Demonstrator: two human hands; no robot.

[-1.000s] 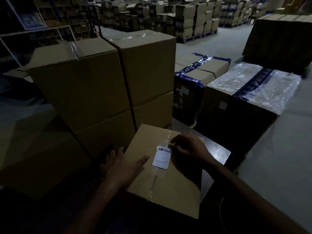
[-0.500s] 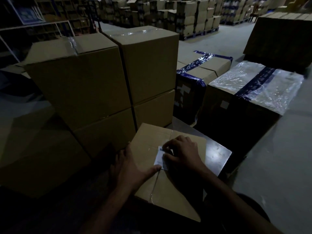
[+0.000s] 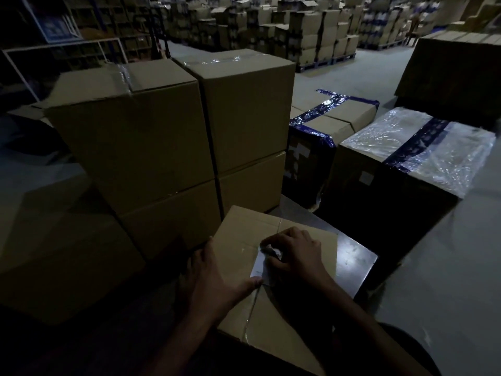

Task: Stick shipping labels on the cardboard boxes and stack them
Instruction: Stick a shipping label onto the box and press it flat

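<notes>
A small cardboard box sealed with clear tape lies in front of me on a dark surface. A white shipping label sits on its top, near the tape seam. My right hand lies flat on the label's right part, fingers pressing it down and hiding most of it. My left hand rests on the box's left edge, its thumb touching the label's lower left corner. Behind the small box stand two stacks of larger cardboard boxes, two high each.
To the right are a box with blue tape and a plastic-wrapped box. A dark tabletop shows under the small box. Another large box lies at the left. Pallets of cartons fill the far warehouse floor.
My right hand slid left from beside the label onto it and now covers most of it. My left hand moved right, its thumb reaching the label's corner.
</notes>
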